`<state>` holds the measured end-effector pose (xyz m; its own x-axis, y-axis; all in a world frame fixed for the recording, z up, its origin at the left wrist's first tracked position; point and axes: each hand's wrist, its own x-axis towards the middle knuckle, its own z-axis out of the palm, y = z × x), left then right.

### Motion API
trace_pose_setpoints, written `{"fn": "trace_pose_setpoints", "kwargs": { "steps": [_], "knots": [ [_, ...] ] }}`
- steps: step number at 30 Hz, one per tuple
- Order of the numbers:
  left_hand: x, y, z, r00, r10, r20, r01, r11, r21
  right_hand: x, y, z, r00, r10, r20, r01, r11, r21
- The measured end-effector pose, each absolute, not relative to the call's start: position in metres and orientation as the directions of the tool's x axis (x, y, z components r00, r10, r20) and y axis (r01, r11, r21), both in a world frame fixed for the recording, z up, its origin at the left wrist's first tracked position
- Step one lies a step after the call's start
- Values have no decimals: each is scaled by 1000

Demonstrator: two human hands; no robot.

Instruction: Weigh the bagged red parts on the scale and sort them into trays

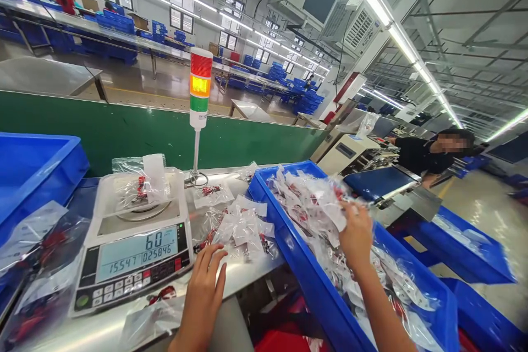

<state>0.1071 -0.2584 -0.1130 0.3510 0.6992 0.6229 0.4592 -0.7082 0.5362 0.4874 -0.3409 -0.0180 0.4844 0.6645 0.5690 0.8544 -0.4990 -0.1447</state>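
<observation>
A heap of bags (242, 229) lay near the front edge of the worktop (251, 273), just past the left hand (206, 272), its grip loose and empty. The right hand (355, 234) was farther off, over the blue box (317, 287); I couldn't tell if it held a bag.
</observation>
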Motion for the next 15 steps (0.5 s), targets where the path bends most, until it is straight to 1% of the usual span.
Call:
{"fn": "trace_pose_setpoints", "kwargs": {
  "steps": [2,5,7,8,9,10,11,12,13,15],
  "knots": [
    [106,-258,-112,345,706,618,442,-703,557,510,-350,-42,544,738,399,831,-541,-131],
    [98,-260,-106,324,724,609,419,-687,594,525,-363,-46,569,780,261,820,-560,-116],
    [87,-265,-103,291,741,605,421,-667,615,520,-369,-28,607,761,230,790,-610,-68],
    [80,-269,-103,267,746,610,430,-658,617,511,-369,-18,604,759,244,788,-614,-44],
    [71,-273,-106,237,746,622,444,-653,614,497,-367,-8,570,776,271,811,-584,-35],
    [61,-279,-110,212,743,635,462,-649,605,479,-362,-1,507,807,304,854,-518,-51],
    [50,-284,-115,190,738,648,484,-645,592,458,-356,3,419,843,337,906,-412,-94],
    [40,-291,-122,177,729,661,509,-643,573,433,-348,3,323,876,357,945,-280,-168],
    [31,-296,-129,185,721,668,537,-643,546,406,-340,0,260,898,356,950,-171,-261],
    [16,-306,-144,227,716,660,605,-635,481,354,-323,-14,154,948,278,902,-20,-431]
  ]
}}
